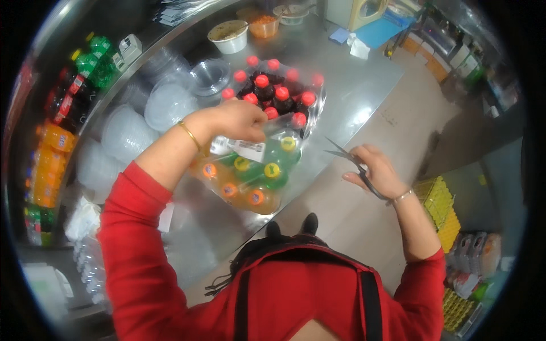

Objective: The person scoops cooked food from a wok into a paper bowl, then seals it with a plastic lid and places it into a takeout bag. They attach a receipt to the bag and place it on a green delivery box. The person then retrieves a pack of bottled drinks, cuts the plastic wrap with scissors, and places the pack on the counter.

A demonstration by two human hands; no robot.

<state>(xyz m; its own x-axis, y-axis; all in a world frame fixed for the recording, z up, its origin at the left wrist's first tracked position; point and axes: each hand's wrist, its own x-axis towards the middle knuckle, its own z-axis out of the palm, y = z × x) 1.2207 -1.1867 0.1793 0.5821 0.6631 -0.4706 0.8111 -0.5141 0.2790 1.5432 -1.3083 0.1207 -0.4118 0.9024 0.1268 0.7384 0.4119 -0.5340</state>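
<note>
My left hand (241, 120) is closed on the clear plastic wrap over a pack of bottles, just above a white printed label (248, 149). My right hand (377, 170) holds a pair of scissors (356, 162) to the right of the packs, past the table edge, with the blades parted and pointing up and left. Under the wrap stand green bottles with yellow caps (271, 170) and orange soda bottles with orange caps (256, 197). Behind them is a group of dark bottles with red caps (282, 94). The lower fingers of my left hand are partly hidden.
Stacked clear plastic bowls (128, 132) stand left of the bottles on the metal table (354, 98). A white tub (228, 37) and a container of orange food (263, 26) are at the back. More soda bottles (51, 162) line a shelf at left. Yellow egg trays (433, 204) sit at right.
</note>
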